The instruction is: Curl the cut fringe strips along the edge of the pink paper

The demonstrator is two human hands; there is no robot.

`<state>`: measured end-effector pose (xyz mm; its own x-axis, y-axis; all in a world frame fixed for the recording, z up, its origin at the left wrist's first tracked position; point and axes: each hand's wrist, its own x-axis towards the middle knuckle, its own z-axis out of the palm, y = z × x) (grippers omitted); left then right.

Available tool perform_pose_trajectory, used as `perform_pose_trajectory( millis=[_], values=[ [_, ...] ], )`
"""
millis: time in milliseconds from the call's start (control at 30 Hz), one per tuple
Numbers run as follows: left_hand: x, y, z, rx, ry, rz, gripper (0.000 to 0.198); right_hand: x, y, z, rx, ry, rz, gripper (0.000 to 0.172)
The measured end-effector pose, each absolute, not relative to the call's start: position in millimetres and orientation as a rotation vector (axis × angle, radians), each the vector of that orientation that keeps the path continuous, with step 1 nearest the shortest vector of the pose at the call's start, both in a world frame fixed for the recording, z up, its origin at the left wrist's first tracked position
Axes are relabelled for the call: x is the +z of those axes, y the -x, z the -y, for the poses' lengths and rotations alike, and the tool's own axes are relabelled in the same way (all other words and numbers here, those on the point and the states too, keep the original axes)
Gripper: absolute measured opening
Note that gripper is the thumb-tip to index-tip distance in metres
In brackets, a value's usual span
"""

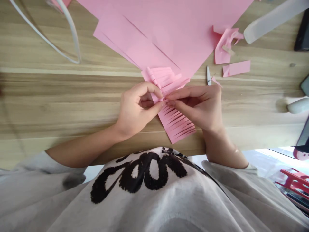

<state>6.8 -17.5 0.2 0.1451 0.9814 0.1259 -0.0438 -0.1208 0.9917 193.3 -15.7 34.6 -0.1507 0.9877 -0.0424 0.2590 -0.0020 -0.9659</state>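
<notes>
A pink paper strip (pixel 172 137) cut into a fringe along its right side lies at a slant near the table's front edge. Its upper fringe tabs are curled and raised, while the lower ones lie flat. My left hand (pixel 137 108) is closed, thumb and forefinger pinching the strip near its middle. From the other side my right hand (pixel 200 106) pinches one of the fringe tabs, its fingertips meeting the left ones. The exact bit of paper between the fingertips is hidden. Beyond both hands lie large pink paper sheets (pixel 169 32).
Small scissors (pixel 209 76) lie right of the strip, partly hidden behind my right hand. Near them are a folded pink scrap (pixel 236 68) and crumpled pink paper (pixel 223 48). A white cable (pixel 72 32) loops at the upper left. A pale, rounded bar (pixel 272 22) reaches in at the upper right.
</notes>
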Motion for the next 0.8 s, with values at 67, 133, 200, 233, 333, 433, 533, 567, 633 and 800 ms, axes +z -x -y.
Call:
perform_pose_trajectory(
  millis=[67,133,200,233,333,433,533,567,633,800],
  values=[
    [0.3,-6.7,17.8,1.188,-1.353,-1.008,0.015,35.0,-193.1,16.2,1.2,1.329,1.497,0.019],
    [0.6,-6.9,17.9,1.189,-1.371,-0.985,0.016,35.6,-193.3,16.5,1.201,1.327,1.497,0.02],
    [0.9,-7.2,18.0,1.2,-1.376,-0.961,0.017,36.2,-193.7,16.5,1.208,1.346,1.5,0.02],
    [0.9,-7.3,18.1,1.198,-1.375,-0.953,0.018,36.5,-193.9,16.3,1.217,1.356,1.5,0.019],
    [0.3,-7.7,18.7,1.197,-1.381,-0.922,0.021,36.9,-194.3,15.6,1.233,1.344,1.497,0.016],
    [-0.4,-7.8,19.2,1.209,-1.388,-0.894,0.022,36.7,-194.2,14.9,1.231,1.327,1.501,0.017],
    [-0.1,-7.7,19.4,1.193,-1.392,-0.899,0.023,36.6,-194.3,14.3,1.236,1.333,1.504,0.021],
    [0.2,-7.6,19.4,1.184,-1.392,-0.897,0.023,36.6,-194.5,14.1,1.235,1.329,1.506,0.021],
    [0.9,-7.2,19.3,1.164,-1.4,-0.888,0.02,36.8,-194.9,13.4,1.233,1.318,1.507,0.02],
    [3.5,-6.6,19.7,1.11,-1.401,-0.854,0.024,38.2,-195.6,12.1,1.242,1.322,1.526,0.017]
  ],
)
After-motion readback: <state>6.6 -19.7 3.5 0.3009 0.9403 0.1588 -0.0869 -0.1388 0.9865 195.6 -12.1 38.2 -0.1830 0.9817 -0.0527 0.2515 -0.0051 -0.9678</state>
